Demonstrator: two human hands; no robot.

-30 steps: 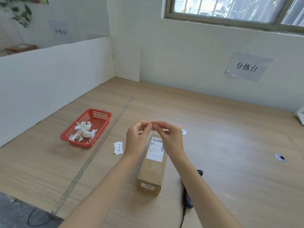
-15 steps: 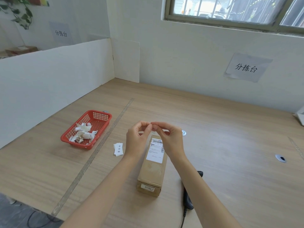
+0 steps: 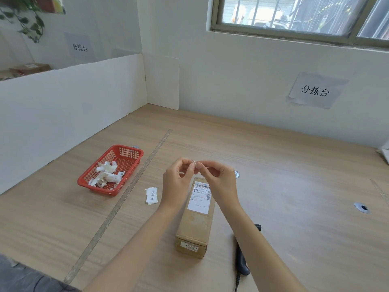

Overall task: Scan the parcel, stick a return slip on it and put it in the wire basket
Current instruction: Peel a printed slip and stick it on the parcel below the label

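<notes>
A long brown cardboard parcel [image 3: 194, 226] with a white shipping label lies on the wooden table, pointing away from me. Above its far end my left hand [image 3: 176, 184] and my right hand [image 3: 219, 182] meet, their fingertips pinching a small white return slip [image 3: 195, 163] between them. A small stack of white return slips [image 3: 151, 195] lies on the table left of the parcel. A black handheld scanner [image 3: 242, 258] with a cable rests to the right of the parcel, partly hidden by my right forearm.
A red plastic mesh basket [image 3: 130, 152] with several crumpled white paper backings stands at the left. A white partition runs along the left side, a wall behind. Two metal cable holes [image 3: 361, 207] sit in the tabletop at the right.
Both hands stay pinched together over the parcel's far end; the fingertips have shifted slightly on the slip. Parcel and scanner have not moved.
</notes>
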